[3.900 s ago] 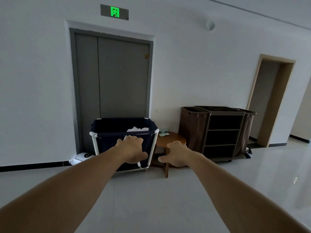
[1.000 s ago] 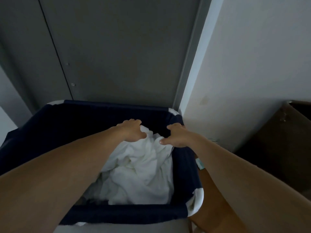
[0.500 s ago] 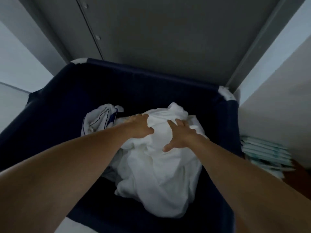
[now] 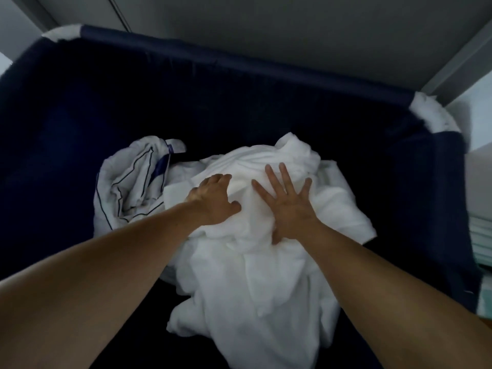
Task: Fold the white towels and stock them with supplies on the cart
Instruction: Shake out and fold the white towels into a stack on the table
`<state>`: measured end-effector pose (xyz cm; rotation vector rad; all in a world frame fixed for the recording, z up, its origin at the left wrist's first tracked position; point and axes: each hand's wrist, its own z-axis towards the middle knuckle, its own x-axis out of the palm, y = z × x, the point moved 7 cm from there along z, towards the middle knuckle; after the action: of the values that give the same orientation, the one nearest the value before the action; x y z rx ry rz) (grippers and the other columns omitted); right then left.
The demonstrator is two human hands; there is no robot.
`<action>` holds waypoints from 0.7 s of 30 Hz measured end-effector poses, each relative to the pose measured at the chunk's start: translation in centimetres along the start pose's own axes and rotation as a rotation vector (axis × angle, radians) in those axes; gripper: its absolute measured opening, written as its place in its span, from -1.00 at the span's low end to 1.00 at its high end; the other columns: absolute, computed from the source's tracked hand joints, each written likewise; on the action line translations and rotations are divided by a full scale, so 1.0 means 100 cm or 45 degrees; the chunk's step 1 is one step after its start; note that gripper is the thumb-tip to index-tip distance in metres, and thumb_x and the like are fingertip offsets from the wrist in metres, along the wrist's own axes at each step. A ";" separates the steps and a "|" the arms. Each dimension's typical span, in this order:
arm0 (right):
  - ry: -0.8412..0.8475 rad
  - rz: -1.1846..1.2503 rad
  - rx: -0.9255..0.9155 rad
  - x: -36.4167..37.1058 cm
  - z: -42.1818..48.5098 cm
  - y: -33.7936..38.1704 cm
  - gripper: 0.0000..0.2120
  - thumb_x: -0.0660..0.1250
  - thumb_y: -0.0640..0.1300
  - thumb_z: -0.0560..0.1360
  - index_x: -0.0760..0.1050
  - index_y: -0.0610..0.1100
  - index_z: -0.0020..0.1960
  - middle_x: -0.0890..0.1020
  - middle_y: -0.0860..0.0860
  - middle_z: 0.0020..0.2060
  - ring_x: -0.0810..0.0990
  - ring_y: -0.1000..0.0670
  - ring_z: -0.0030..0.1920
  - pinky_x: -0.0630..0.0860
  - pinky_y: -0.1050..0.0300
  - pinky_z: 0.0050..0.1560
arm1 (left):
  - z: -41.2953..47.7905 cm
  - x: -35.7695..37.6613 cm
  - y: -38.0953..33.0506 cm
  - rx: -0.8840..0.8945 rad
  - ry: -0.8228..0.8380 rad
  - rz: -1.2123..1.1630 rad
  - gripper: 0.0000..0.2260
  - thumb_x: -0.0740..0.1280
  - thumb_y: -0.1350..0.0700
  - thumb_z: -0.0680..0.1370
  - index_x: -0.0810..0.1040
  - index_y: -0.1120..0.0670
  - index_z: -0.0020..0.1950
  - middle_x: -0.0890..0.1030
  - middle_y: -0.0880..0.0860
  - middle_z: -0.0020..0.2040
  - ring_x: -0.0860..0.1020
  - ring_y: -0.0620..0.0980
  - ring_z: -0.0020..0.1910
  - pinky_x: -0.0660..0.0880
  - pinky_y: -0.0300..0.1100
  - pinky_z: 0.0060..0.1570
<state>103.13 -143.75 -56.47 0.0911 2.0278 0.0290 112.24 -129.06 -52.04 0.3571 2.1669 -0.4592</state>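
Observation:
A heap of crumpled white towels (image 4: 261,275) lies inside a dark navy fabric laundry bin (image 4: 239,62). Both my arms reach down into the bin. My left hand (image 4: 214,202) lies on top of the heap with its fingers bent into the cloth. My right hand (image 4: 288,202) presses flat on the heap just beside it, fingers spread and straight. A white cloth with thin dark-blue stripes (image 4: 133,187) is bunched to the left of the heap.
The grey door (image 4: 266,25) stands right behind the bin. White padded corners (image 4: 431,113) mark the bin's frame. A stack of flat pale packets (image 4: 483,241) sits outside the bin at the right edge.
I have walked up to the bin and leaned over it. Both hands have gone from hovering above the towels down onto the heap, and the right hand has spread flat.

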 end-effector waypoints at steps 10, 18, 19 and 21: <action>0.160 0.312 0.119 -0.013 0.007 0.001 -0.30 0.41 0.00 0.45 0.23 0.07 0.52 0.47 -0.07 0.22 0.51 -0.16 0.17 0.45 0.04 0.07 | -0.014 0.013 0.014 0.050 0.144 -0.307 0.05 0.44 -0.37 0.36 -0.07 -0.05 0.63 0.05 0.00 0.62 0.06 0.04 0.58 0.13 0.05 0.52; -0.027 1.309 0.324 -0.114 -0.058 -0.015 -0.77 0.44 -0.03 0.37 0.59 -0.03 0.02 0.66 0.02 -0.12 0.65 -0.03 -0.09 0.61 0.04 -0.12 | -0.043 -0.032 -0.026 0.232 0.076 -0.453 0.26 0.60 -0.31 0.13 -0.12 -0.15 0.60 -0.04 -0.01 0.63 -0.02 0.09 0.60 0.18 0.19 0.50; -0.068 1.385 0.355 -0.127 -0.072 -0.019 -0.75 0.46 -0.06 0.39 0.60 -0.04 0.07 0.68 0.02 -0.09 0.66 -0.04 -0.05 0.63 0.03 -0.06 | -0.047 -0.048 -0.036 0.295 0.023 -0.503 0.18 0.62 -0.26 0.14 0.03 -0.08 0.59 0.12 0.02 0.59 0.12 0.09 0.57 0.24 0.15 0.47; -0.170 1.514 0.405 -0.152 -0.099 -0.027 -0.74 0.50 -0.14 0.40 0.63 -0.03 0.09 0.70 0.01 -0.05 0.68 -0.03 -0.02 0.64 -0.04 0.07 | -0.056 -0.078 -0.057 0.396 -0.002 -0.586 -0.03 0.65 -0.16 0.20 0.26 -0.02 0.49 0.42 -0.02 0.40 0.40 0.03 0.38 0.41 0.05 0.33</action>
<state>100.85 -147.39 -38.63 1.4292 1.5649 0.4287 110.51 -132.39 -41.52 0.0175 2.1732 -1.0588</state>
